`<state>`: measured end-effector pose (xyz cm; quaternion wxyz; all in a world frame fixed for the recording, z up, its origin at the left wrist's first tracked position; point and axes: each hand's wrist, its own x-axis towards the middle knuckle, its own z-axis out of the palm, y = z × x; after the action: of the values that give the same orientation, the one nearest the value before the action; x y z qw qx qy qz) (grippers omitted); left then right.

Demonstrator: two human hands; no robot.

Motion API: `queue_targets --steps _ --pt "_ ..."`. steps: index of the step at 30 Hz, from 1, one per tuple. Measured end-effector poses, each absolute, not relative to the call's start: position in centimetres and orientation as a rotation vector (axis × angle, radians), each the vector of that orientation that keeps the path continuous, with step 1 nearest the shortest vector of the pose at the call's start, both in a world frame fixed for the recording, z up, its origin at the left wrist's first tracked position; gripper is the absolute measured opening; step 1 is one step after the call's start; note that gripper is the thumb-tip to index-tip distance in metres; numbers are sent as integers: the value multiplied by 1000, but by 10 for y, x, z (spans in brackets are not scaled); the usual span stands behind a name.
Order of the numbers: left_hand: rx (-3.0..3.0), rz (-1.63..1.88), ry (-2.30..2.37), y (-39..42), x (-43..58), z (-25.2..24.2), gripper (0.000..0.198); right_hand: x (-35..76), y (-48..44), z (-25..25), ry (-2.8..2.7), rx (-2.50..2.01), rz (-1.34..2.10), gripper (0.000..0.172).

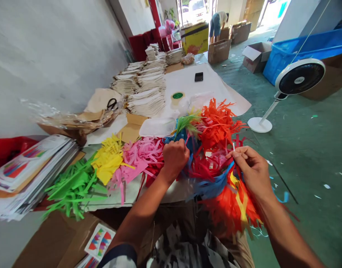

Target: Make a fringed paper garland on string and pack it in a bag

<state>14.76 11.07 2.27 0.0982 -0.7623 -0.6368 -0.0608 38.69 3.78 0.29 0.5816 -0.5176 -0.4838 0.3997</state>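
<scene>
My left hand (176, 158) is closed in a fist over blue fringed strips (183, 136). Whatever lies inside its fingers is hidden, though a pink strip shows by the thumb. Between thumb and fingers, my right hand (251, 167) pinches the top of a fringed tassel (235, 201), its red, orange, yellow and blue strips hanging over the table edge. A thin white tip pokes up at that pinch. Orange-red fringe (215, 123) lies beyond my hands, beside light green fringe (187, 123). Pink (143, 152), yellow (108, 156) and green strips (76, 186) lie to the left.
A clear plastic tray (157, 127), a tape roll (177, 96) and a black phone (199, 77) are on the table. Paper stacks (147, 100) line the wall side, near scissors (112, 104). A fan (299, 80) stands at right. Someone bends over cartons (219, 51) behind.
</scene>
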Motion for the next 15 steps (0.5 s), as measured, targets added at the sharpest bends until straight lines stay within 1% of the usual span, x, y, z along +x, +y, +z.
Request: queue_targets --steps 3,6,9,12,15 --pt "-2284 -230 -1776 97 142 43 22 387 37 5 -1130 -1200 922 23" --pt "-2381 -486 -1572 86 136 66 20 386 38 6 -1145 -1192 911 23" --pt "-2465 -973 -1430 85 134 83 15 385 38 5 -1151 -1182 922 24" --pt "-2639 -1592 -1431 92 141 90 6 385 37 4 -1154 -1174 910 22" --pt "-2846 -2114 -1460 101 156 86 13 387 35 7 -1199 -1185 833 18"
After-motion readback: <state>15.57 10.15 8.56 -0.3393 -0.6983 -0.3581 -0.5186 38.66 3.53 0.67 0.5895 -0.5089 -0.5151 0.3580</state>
